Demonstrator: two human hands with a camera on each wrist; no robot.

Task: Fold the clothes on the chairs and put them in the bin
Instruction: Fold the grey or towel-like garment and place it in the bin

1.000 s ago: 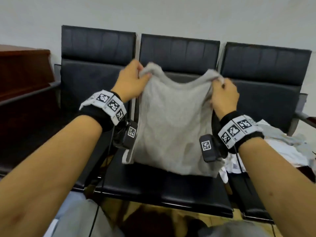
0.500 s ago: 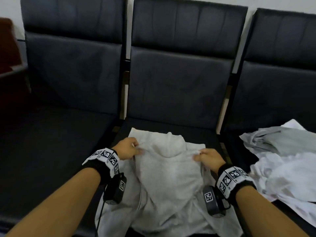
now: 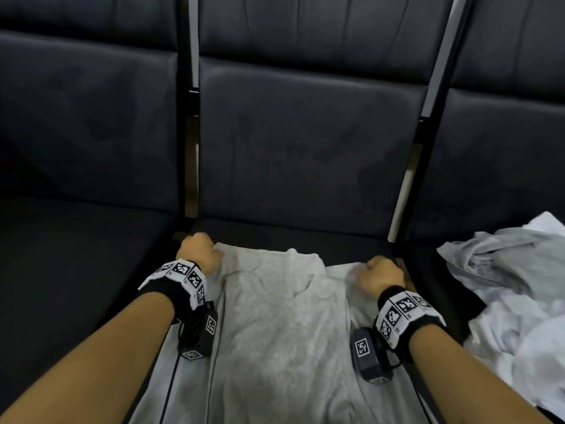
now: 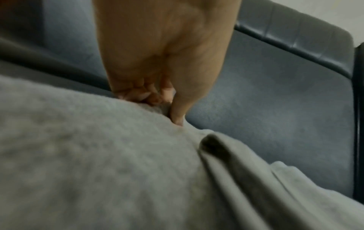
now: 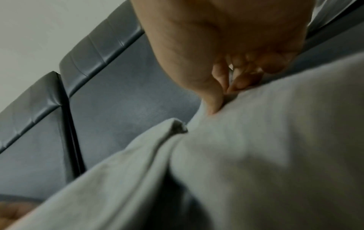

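Observation:
A light grey shirt [image 3: 284, 325] lies flat on the middle black chair seat [image 3: 275, 234], collar toward the backrest. My left hand [image 3: 198, 250] pinches its left shoulder corner; in the left wrist view the thumb and curled fingers [image 4: 157, 99] clamp the grey cloth [image 4: 98, 155]. My right hand [image 3: 379, 273] pinches the right shoulder corner; in the right wrist view its fingers [image 5: 242, 77] grip the fabric [image 5: 256, 147]. Both hands rest low on the seat. No bin is in view.
A heap of crumpled grey and white clothes [image 3: 513, 289] lies on the right chair. The left chair seat [image 3: 76, 255] is bare. Black backrests [image 3: 305, 133] stand close behind the hands, with metal frame bars [image 3: 422, 154] between chairs.
The shirt, held up in the air a second ago, has been lowered and spread flat on the middle seat. Both hands moved outward and toward the backrest, still pinching its shoulders.

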